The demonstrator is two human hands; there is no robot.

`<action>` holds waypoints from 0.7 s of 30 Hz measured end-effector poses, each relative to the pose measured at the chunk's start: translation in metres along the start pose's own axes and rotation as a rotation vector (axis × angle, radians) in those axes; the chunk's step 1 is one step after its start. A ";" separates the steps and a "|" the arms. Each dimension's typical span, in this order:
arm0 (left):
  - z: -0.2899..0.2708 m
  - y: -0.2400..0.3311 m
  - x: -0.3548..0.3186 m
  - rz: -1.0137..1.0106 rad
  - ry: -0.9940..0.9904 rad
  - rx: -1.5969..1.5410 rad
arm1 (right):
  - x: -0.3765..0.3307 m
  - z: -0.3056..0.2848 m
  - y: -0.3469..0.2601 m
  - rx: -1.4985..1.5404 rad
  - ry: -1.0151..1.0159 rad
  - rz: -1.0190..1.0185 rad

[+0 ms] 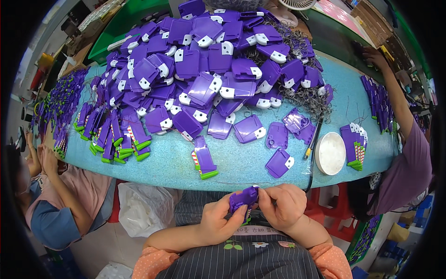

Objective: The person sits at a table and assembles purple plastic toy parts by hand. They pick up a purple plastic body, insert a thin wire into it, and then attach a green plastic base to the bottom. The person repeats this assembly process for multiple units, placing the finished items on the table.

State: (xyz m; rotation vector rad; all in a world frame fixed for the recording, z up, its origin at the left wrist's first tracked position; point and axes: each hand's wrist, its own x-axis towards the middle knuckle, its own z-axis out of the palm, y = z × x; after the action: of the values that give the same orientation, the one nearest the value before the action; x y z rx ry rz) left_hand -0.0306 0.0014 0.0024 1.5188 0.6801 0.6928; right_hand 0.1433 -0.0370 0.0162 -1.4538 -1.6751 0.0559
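Observation:
Close to my body, just past the table's near edge, I hold a small purple plastic shell [242, 198] with its molded inner side showing. A green tip and striped strip peek out beneath it. My left hand [219, 221] is closed round its left side. My right hand [285, 204] pinches its upper right corner, and anything small between those fingertips is hidden. On the table ahead lie a purple panel with a white corner [279, 162] and, farther left, a purple piece with a green foot [203, 156]. Two opened purple shells [296, 122] lie beyond.
A big heap of purple panels [204, 60] fills the table's middle, with tangled grey wire pieces [309, 100] at its right. Green-footed pieces [111, 139] are piled left. At right are a white dish [330, 153], a pen-like tool [308, 151] and stacked pieces [355, 144]. People sit on both sides.

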 end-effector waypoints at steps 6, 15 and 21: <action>0.003 0.002 0.000 0.100 0.008 0.143 | 0.000 -0.004 -0.004 0.056 0.023 0.081; 0.006 -0.002 0.009 0.386 -0.030 0.497 | 0.004 -0.009 -0.011 0.458 -0.090 0.546; -0.010 0.009 0.014 0.109 -0.487 0.157 | 0.026 -0.005 0.038 0.780 -0.158 0.581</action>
State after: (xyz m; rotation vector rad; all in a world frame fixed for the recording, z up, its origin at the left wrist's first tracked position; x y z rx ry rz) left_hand -0.0289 0.0179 0.0127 1.7938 0.2875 0.3297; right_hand 0.1777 -0.0062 0.0131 -1.2684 -1.0803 1.0435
